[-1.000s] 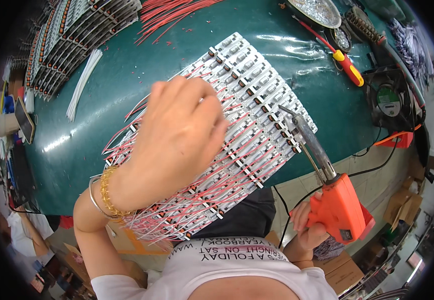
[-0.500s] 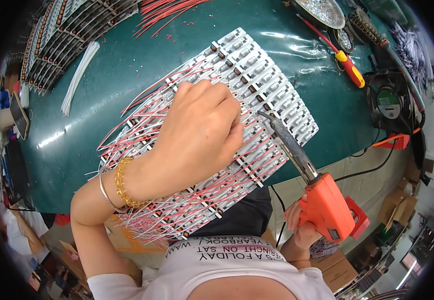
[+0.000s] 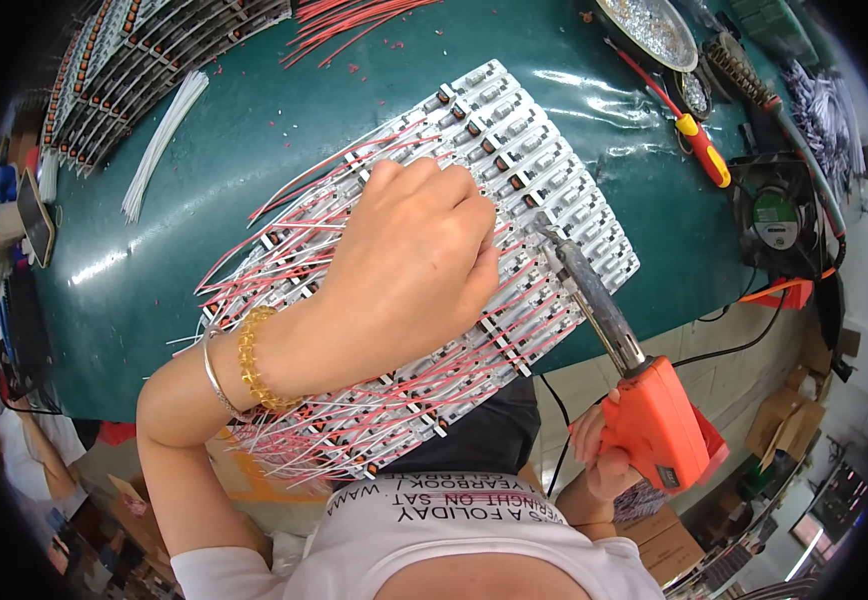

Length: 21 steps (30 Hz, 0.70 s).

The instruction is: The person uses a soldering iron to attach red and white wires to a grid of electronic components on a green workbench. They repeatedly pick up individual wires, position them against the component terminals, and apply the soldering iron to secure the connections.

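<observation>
My left hand [image 3: 409, 265] is closed, knuckles up, over a slanted panel of many small white modules [image 3: 564, 180] in rows. Its fingertips are turned down and hidden, so what they pinch cannot be seen. Thin red and white wires [image 3: 294, 245] stick out from the modules on the left and lower parts of the panel; the upper right rows look bare of wires. In my right hand [image 3: 599, 450] is an orange soldering gun [image 3: 659, 420], gripped by its handle. Its dark tip points up and left at the modules, just right of my left fingers.
On the green table [image 3: 164, 290] lie white wires [image 3: 164, 145], red wires [image 3: 354, 25] and a stack of modules [image 3: 144, 60]. A red-yellow screwdriver [image 3: 699, 150], a metal dish [image 3: 654, 35] and a small black fan [image 3: 776, 215] are at the right. A black cord [image 3: 724, 350] hangs beyond the edge.
My left hand and the soldering gun's tip have shifted slightly right over the panel. The whole view has also moved a little. Both hands keep their closed shape.
</observation>
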Motion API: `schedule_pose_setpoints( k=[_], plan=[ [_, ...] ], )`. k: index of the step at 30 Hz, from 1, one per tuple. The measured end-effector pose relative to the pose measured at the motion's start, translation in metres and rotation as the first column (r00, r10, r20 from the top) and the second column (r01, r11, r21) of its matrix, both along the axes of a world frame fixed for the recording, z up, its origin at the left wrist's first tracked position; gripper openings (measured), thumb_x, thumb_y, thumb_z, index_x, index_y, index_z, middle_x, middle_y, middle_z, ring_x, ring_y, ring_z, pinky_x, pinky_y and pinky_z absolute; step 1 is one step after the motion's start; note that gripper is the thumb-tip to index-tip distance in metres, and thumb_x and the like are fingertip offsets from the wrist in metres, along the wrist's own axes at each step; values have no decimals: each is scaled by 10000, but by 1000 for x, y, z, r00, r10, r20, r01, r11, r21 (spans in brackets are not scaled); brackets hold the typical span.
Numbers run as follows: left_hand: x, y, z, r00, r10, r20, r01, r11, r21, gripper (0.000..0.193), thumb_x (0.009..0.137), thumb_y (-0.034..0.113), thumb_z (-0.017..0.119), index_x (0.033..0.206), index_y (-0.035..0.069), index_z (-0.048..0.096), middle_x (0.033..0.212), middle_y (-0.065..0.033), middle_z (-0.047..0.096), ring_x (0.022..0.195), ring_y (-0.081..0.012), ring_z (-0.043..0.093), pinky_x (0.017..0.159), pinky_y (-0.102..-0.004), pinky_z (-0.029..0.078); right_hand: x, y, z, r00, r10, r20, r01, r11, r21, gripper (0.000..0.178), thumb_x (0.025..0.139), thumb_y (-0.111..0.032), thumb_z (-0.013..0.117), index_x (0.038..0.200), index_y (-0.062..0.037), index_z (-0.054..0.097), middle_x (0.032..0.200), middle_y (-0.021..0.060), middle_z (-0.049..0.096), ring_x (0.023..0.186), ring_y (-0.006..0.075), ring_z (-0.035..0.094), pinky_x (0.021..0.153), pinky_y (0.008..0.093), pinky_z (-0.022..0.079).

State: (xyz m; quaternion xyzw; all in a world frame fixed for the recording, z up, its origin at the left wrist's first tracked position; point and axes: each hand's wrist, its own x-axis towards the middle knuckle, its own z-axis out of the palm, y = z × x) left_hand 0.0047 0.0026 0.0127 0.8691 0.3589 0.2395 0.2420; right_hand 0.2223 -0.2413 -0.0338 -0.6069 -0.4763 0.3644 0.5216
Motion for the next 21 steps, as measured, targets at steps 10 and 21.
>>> schedule_pose_setpoints(
  k=[10,21],
  plan=[
    [-12,2,0,1000,13,26,-16,995,97,91,747,70,647,748,55,557,779,-102,527,767,-270,517,706,-405,385,-21,29,3,972,-59,-229,90,988,126,751,900,-532,588,1290,85,410,493,-3,418,376,103,390,409,252,388],
    [-187,93,11,595,664,-454,-471,745,472,270,780,183,712,993,24,663,889,-153,668,852,-326,638,747,-429,499,-20,38,1,918,-21,-395,94,981,167,613,981,-416,512,1313,79,371,503,14,391,384,103,362,391,244,364]
  ],
)
